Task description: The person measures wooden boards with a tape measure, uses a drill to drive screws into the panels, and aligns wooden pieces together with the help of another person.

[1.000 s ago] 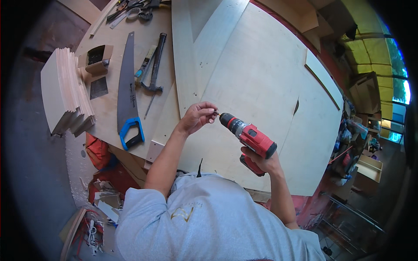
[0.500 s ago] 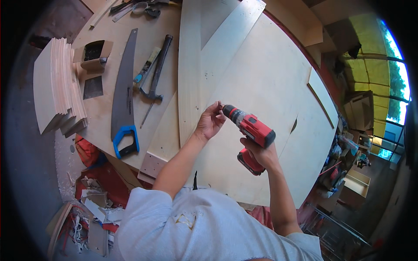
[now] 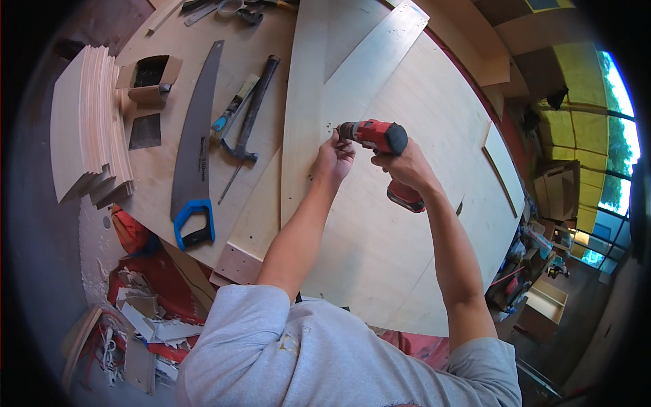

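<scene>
My right hand point(image 3: 405, 166) is wrapped round the grip of a red and black cordless drill point(image 3: 373, 134), held tilted with its chuck toward the left. At the chuck's tip is my left hand point(image 3: 333, 159), thumb and fingers pinched together; whatever is between them is too small to make out. Both hands are over the place where a long pale wooden board point(image 3: 302, 136) meets a slanting board point(image 3: 380, 47). A group of small dark marks or screw heads shows on the wood beside the drill tip. Beneath lies a large plywood sheet point(image 3: 366, 251).
Left of the boards lie a handsaw point(image 3: 196, 142) with a blue handle, a claw hammer point(image 3: 256, 105) and a blue-tipped tool point(image 3: 234, 105). Farther left are an opened cardboard box point(image 3: 149, 93) and stacked panels point(image 3: 85, 125). A narrow strip point(image 3: 500, 169) rests at the right edge.
Both hands and the drill have moved farther forward along the boards, to the group of marks. The drill has turned more level, its chuck pointing left. My left fingers stay at its tip.
</scene>
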The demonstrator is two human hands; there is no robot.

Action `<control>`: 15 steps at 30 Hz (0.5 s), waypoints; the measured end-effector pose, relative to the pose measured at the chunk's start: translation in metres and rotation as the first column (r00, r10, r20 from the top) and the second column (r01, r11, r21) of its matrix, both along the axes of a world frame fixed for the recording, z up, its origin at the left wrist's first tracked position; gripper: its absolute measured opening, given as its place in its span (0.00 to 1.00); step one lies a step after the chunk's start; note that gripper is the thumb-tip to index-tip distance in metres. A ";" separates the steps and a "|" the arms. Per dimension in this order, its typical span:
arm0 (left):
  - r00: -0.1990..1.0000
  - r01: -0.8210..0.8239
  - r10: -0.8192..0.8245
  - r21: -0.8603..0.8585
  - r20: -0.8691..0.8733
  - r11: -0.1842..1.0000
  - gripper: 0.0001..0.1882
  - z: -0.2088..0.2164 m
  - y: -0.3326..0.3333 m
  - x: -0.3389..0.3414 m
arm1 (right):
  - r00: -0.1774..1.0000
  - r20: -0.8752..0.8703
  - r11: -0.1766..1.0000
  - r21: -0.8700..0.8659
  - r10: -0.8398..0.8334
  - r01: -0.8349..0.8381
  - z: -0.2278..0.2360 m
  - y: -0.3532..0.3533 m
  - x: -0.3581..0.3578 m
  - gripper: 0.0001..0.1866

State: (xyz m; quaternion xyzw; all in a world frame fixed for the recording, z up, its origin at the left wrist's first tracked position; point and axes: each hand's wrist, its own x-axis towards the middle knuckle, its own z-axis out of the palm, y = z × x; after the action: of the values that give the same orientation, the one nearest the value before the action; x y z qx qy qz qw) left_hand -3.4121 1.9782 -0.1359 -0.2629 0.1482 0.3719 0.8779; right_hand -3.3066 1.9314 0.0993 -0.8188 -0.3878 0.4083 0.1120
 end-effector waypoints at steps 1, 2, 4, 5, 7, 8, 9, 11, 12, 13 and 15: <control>0.999 0.011 -0.012 -0.027 -0.030 1.000 0.11 -0.001 0.000 0.001 | 1.000 -0.003 1.000 -0.002 0.004 -0.004 -0.002 0.002 0.002 0.16; 0.997 0.025 -0.030 -0.071 -0.068 0.997 0.11 -0.001 0.000 0.002 | 1.000 -0.005 1.000 -0.008 0.007 -0.007 -0.004 0.003 0.003 0.16; 0.995 0.006 -0.013 -0.072 -0.101 0.997 0.11 -0.002 -0.002 0.003 | 1.000 -0.026 1.000 -0.009 0.001 -0.001 -0.008 0.004 0.004 0.16; 0.991 -0.003 -0.006 -0.070 -0.133 0.998 0.11 -0.003 -0.003 0.003 | 0.999 -0.046 1.000 -0.001 -0.012 0.012 -0.009 0.004 0.004 0.16; 0.989 -0.008 -0.004 -0.081 -0.148 0.997 0.12 -0.004 -0.005 0.004 | 0.999 -0.045 1.000 -0.011 -0.003 0.002 -0.012 0.005 0.005 0.16; 0.988 -0.010 -0.003 -0.079 -0.153 0.997 0.12 -0.005 -0.005 0.003 | 0.999 -0.049 1.000 -0.002 0.008 -0.008 -0.013 0.005 0.004 0.16; 0.988 -0.008 -0.005 -0.082 -0.156 0.997 0.12 -0.005 -0.006 0.004 | 0.999 -0.047 1.000 -0.018 0.004 -0.005 -0.014 0.006 0.004 0.16; 0.986 -0.018 0.000 -0.109 -0.167 0.994 0.12 -0.005 -0.005 0.004 | 0.999 -0.043 1.000 -0.001 0.018 -0.018 -0.014 0.008 0.004 0.16; 0.989 -0.031 0.018 -0.084 -0.147 0.996 0.12 -0.005 -0.005 0.004 | 0.999 -0.042 1.000 0.003 0.016 -0.016 -0.013 0.010 0.004 0.16; 0.989 -0.033 0.018 -0.097 -0.150 0.995 0.11 -0.004 -0.005 0.004 | 0.999 -0.046 1.000 -0.021 0.010 -0.011 -0.012 0.012 0.004 0.16; 0.988 -0.034 0.016 -0.113 -0.155 0.993 0.10 -0.003 -0.005 0.005 | 0.999 -0.053 0.999 -0.048 0.002 -0.005 -0.008 0.014 0.005 0.16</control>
State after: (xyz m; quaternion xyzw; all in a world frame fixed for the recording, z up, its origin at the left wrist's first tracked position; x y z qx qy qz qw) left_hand -3.4073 1.9730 -0.1385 -0.2854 0.2333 0.3930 0.8424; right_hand -3.3015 1.9457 0.0909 -0.8095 -0.3763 0.4391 0.1019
